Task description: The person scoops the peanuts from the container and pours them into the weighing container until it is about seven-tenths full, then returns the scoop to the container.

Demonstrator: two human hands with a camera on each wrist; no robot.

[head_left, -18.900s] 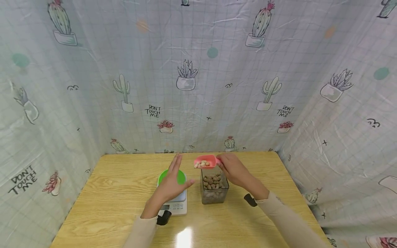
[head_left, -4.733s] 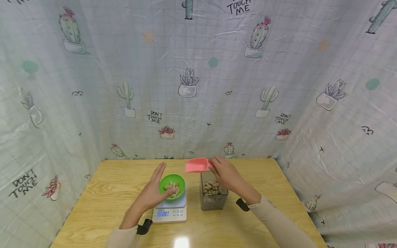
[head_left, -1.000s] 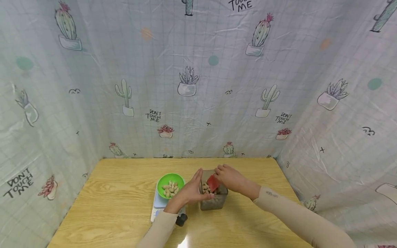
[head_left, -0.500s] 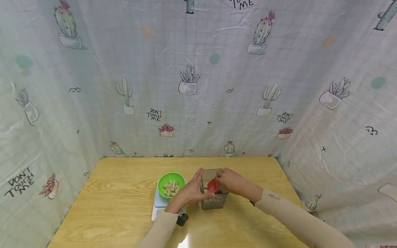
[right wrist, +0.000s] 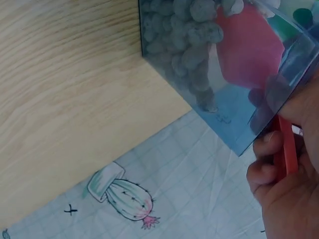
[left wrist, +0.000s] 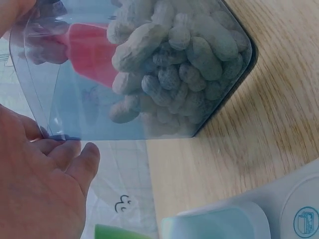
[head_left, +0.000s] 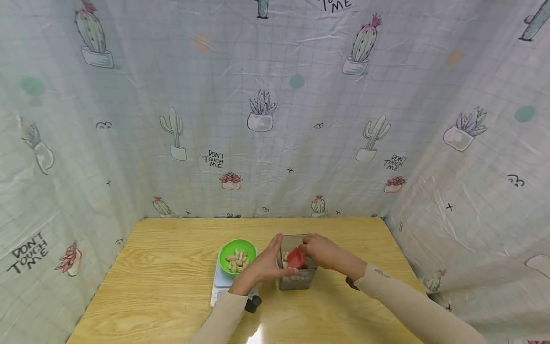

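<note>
A clear grey box (head_left: pixel 296 283) of unshelled peanuts (left wrist: pixel 174 64) stands on the table. My left hand (head_left: pixel 267 265) grips its left side, the thumb over the near rim and the fingers along the wall. My right hand (head_left: pixel 324 251) holds a red scoop (head_left: pixel 296 258) by its handle (right wrist: pixel 286 152), reaching over the box's right rim. Inside the box, the scoop's bowl lies against the peanuts; how full it is cannot be told. Left of the box, a green bowl (head_left: pixel 241 244) with several peanuts (head_left: pixel 236 263) sits on a white kitchen scale (head_left: pixel 221 281).
The wooden table (head_left: pixel 154 267) reaches back to a cactus-print curtain (head_left: pixel 275 191), which also hangs on both sides. My left forearm (head_left: pixel 223 315) passes over the scale's front and mostly hides its display.
Since 4.7 seconds ago, my left hand has moved from beside the bowl to the box, and the scoop has gone down into it. In the last second the scoop has shifted and tilted slightly.
</note>
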